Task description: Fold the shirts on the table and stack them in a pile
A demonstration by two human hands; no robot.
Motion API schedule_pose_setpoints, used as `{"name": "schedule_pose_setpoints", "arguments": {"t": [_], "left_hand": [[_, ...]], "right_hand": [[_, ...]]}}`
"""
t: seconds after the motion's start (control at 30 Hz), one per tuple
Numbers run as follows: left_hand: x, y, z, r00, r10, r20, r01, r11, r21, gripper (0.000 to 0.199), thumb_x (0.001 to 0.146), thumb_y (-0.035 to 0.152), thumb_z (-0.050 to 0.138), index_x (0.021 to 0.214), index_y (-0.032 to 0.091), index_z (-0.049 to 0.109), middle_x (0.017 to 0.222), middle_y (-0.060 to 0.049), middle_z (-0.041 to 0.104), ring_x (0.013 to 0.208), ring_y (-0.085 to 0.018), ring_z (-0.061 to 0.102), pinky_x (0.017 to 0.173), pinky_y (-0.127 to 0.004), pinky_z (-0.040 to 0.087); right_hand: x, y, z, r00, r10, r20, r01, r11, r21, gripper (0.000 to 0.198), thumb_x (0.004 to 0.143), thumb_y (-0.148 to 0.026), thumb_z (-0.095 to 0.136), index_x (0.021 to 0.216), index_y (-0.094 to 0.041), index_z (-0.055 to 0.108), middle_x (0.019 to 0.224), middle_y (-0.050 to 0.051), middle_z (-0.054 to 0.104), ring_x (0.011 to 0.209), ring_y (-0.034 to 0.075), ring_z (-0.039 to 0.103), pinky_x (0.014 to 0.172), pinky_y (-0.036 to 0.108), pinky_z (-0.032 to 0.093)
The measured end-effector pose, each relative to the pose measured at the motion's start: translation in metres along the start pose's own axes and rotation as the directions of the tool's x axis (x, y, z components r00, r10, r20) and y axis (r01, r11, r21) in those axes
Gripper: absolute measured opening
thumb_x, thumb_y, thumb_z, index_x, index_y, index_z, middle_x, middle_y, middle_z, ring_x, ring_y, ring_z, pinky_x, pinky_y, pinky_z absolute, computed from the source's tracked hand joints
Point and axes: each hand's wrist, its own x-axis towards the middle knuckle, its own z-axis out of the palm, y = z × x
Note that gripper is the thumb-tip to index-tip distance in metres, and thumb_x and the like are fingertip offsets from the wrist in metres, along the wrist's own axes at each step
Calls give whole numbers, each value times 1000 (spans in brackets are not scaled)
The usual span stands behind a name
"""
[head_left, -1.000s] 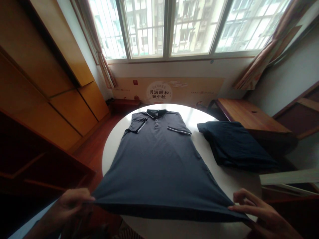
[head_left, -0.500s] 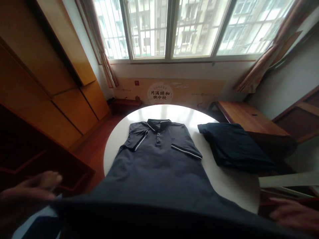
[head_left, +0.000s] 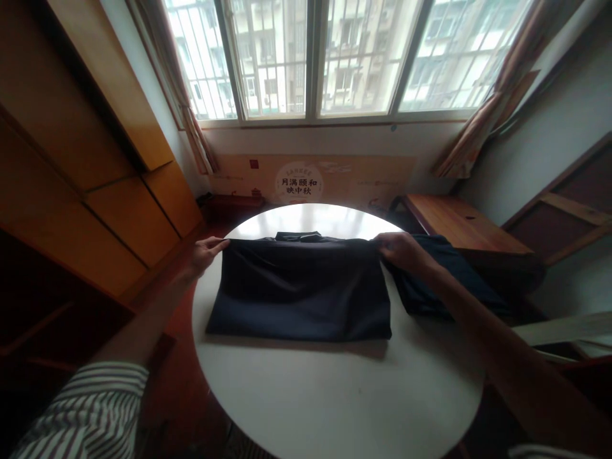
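A dark grey polo shirt (head_left: 301,293) lies folded over on the round white table (head_left: 344,395), its lower half turned up across the front. Only a bit of its collar shows behind the far edge of the fold. My left hand (head_left: 206,254) pinches the hem at the far left corner. At the far right corner, my right hand (head_left: 396,247) grips the same hem, fingers closed on the cloth. The sleeves and buttons are hidden under the turned-up layer.
Beside my right forearm lies a folded dark blue garment (head_left: 459,280) at the table's right side. A wooden desk (head_left: 468,223) stands beyond it. Orange-brown cabinets (head_left: 119,223) line the left, and a barred window (head_left: 310,57) is ahead.
Both hands have moved forward from the near edge to the far side, carrying the hem up over the shirt. The spread-out shirt is now doubled, and its front is covered.
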Motion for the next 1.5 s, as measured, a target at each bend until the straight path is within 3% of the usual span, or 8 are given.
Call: {"name": "schedule_pose_setpoints", "arguments": {"t": [0.4, 0.57, 0.7, 0.77, 0.83, 0.93, 1.3, 1.5], "left_hand": [[75, -37, 45, 997, -79, 3, 78, 993, 86, 64, 60, 70, 75, 79, 8, 73, 72, -7, 70, 72, -17, 58, 68, -26, 41], [94, -47, 57, 996, -93, 1, 91, 971, 221, 50, 67, 60, 74, 62, 10, 69, 65, -7, 65, 73, -22, 59, 70, -30, 41], [94, -42, 72, 998, 60, 37, -69, 937, 341, 35, 70, 43, 76, 82, 11, 74, 88, -12, 68, 95, -27, 59, 90, -34, 41], [87, -37, 84, 930, 254, 267, -341, 868, 362, 35, 76, 42, 71, 95, 13, 75, 100, -13, 67, 103, -27, 57, 98, -36, 39], [79, -32, 96, 763, 374, 527, -573, 769, 284, 36, 81, 43, 66, 102, 14, 74, 107, -13, 67, 107, -27, 56, 101, -37, 39], [71, -29, 110, 640, 378, 669, -658, 720, 223, 34, 85, 42, 61, 102, 16, 75, 107, -13, 69, 106, -27, 57, 100, -39, 42], [89, -23, 121, 860, 191, 473, -339, 907, 249, 46, 88, 56, 52, 92, 14, 72, 87, -7, 72, 83, -22, 65, 79, -31, 51], [96, -1, 135, 920, 174, 352, -321, 849, 420, 31, 88, 37, 58, 97, 12, 73, 101, -14, 71, 96, -26, 65, 91, -38, 48]], "right_hand": [[89, 45, 45, 980, 145, 138, -132, 986, -100, 22, 79, -5, 55, 87, -12, 74, 92, 12, 75, 88, 24, 69, 79, 30, 51], [106, 37, 55, 967, 186, 176, -158, 974, -160, 18, 85, -9, 54, 87, -9, 72, 90, 18, 72, 87, 26, 68, 78, 33, 51], [101, 9, 69, 983, 114, 143, -88, 981, -173, 25, 89, -18, 56, 111, -10, 66, 110, 20, 67, 105, 29, 62, 89, 37, 48], [95, -7, 77, 985, -1, 172, 24, 991, -133, 29, 90, -25, 59, 117, -16, 64, 118, 15, 63, 111, 25, 58, 93, 32, 45], [89, -18, 84, 969, -108, 223, 130, 988, -86, 33, 86, -28, 64, 118, -20, 64, 121, 11, 62, 111, 22, 58, 91, 26, 45], [86, -24, 92, 953, -153, 263, 175, 982, -63, 29, 86, -21, 61, 114, -19, 67, 115, 10, 63, 100, 21, 62, 83, 26, 46], [114, -9, 94, 986, 89, 143, -84, 996, -40, 33, 96, -19, 41, 119, -12, 63, 99, 15, 72, 89, 23, 67, 75, 28, 47], [110, -44, 96, 983, 162, 86, -158, 986, -47, 46, 94, -13, 38, 138, -6, 50, 131, 25, 58, 107, 30, 65, 88, 38, 48]]}}
